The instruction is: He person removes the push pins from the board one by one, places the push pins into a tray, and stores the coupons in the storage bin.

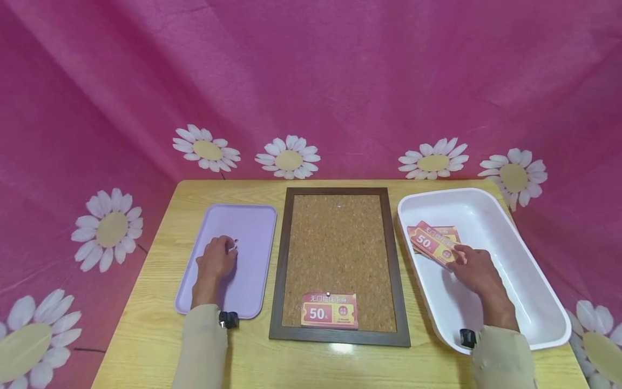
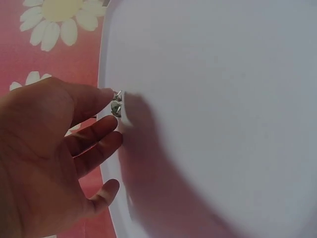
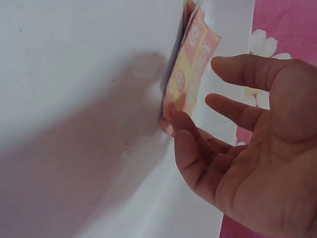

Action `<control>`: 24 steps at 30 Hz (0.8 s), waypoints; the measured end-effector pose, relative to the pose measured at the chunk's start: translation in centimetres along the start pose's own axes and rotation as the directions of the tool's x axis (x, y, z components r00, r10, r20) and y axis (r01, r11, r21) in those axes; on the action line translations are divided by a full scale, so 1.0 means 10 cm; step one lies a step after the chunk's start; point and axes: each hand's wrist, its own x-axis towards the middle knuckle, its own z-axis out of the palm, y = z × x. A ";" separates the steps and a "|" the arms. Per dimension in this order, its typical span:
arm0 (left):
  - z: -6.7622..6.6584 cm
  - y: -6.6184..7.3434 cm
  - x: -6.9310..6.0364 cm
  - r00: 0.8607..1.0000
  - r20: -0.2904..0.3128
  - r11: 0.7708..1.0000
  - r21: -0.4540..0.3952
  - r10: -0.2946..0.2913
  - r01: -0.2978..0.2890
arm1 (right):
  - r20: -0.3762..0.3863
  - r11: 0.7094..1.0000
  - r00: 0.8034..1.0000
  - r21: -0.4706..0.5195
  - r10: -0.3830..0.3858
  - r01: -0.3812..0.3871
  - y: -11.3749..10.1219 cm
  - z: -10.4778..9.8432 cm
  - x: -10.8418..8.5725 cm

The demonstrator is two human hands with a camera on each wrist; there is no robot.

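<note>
My left hand (image 1: 217, 261) is over the lavender tray (image 1: 252, 227). Its thumb and fingertips are right beside two small shiny push pins (image 2: 117, 108); I see no firm grip on either. My right hand (image 1: 478, 268) reaches into the white basin (image 1: 515, 270). Thumb and a finger pinch the near end of a red and yellow coupon (image 1: 434, 244) marked 50, while the other fingers stay extended. More coupons (image 1: 451, 232) lie under it. In the right wrist view, the coupon (image 3: 190, 64) stands at a slant by the fingertips.
Between tray and basin lies a cork board (image 1: 337, 243) in a dark frame. A coupon (image 1: 329, 319) is pinned at its lower edge by a pin (image 1: 328, 294). A small shiny pin (image 1: 339, 206) shows near the board's top. Behind the wooden table (image 1: 248, 356) hangs a pink flowered cloth (image 1: 340, 81).
</note>
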 end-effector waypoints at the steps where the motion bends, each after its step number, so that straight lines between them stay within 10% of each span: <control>1: -0.01 0.00 0.00 1.000 -0.002 1.000 -0.003 0.002 -0.002 | 0.000 1.000 1.000 -0.004 -0.006 0.006 -0.01 0.00 0.00; 24: -0.16 0.25 -0.22 0.997 -0.011 0.997 0.041 0.074 -0.073 | -0.061 0.982 0.980 -0.016 -0.189 0.188 -0.24 -0.11 -0.18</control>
